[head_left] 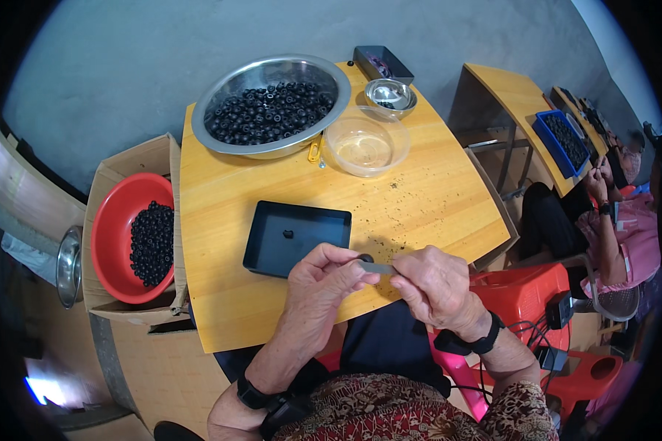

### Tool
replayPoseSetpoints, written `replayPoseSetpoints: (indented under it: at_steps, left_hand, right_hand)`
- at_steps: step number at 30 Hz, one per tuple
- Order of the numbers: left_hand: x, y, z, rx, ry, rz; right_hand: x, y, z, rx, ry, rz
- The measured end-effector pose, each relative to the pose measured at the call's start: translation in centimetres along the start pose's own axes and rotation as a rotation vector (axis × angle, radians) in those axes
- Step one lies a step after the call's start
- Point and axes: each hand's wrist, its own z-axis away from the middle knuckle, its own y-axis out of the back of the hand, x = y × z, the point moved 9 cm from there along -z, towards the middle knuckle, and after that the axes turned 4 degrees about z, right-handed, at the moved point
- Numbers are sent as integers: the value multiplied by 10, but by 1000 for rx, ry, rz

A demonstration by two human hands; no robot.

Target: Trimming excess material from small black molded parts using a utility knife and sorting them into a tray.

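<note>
My left hand pinches a small round black part between thumb and fingertips, above the table's near edge. In my closed right hand is a flat grey metal blade, its handle hidden by the fingers. The blade reaches across to the left thumb, right beside the black part; whether it touches the part I cannot tell. Just beyond the left hand lies a shallow black tray with one small black piece inside. Dark crumbs are scattered over the wood beyond the right hand.
A steel basin of black ring-shaped parts, a clear plastic bowl, a small metal bowl and a dark box stand farther back. A red basin sits in a carton at left. Another person works at right beyond red stools.
</note>
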Motion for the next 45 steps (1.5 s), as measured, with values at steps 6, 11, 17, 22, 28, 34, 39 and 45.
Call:
replayPoseSetpoints:
  at_steps: [6,11,17,22,28,34,39,45]
  left_hand:
    - [2,-1,1,20,-8,-30]
    - [-1,-5,3,1,23,-41]
    - [-3,-6,3,-16,22,-40]
    - [-4,-5,3,-13,31,-40]
    - [-4,-5,4,1,29,-85]
    - [-4,-4,3,-59,-51,-61]
    - [-4,-11,2,-152,-64,46]
    - [-6,-11,4,-177,-26,114]
  right_hand:
    - [-5,-1,4,-3,35,28]
    - [-3,0,5,31,25,36]
    - [-1,-2,6,14,14,53]
    - [-1,-1,6,28,9,32]
    - [-1,-3,7,22,16,32]
    - [-3,-5,7,-13,36,71]
    - [-6,-4,5,23,53,60]
    - [-6,-7,4,49,102,40]
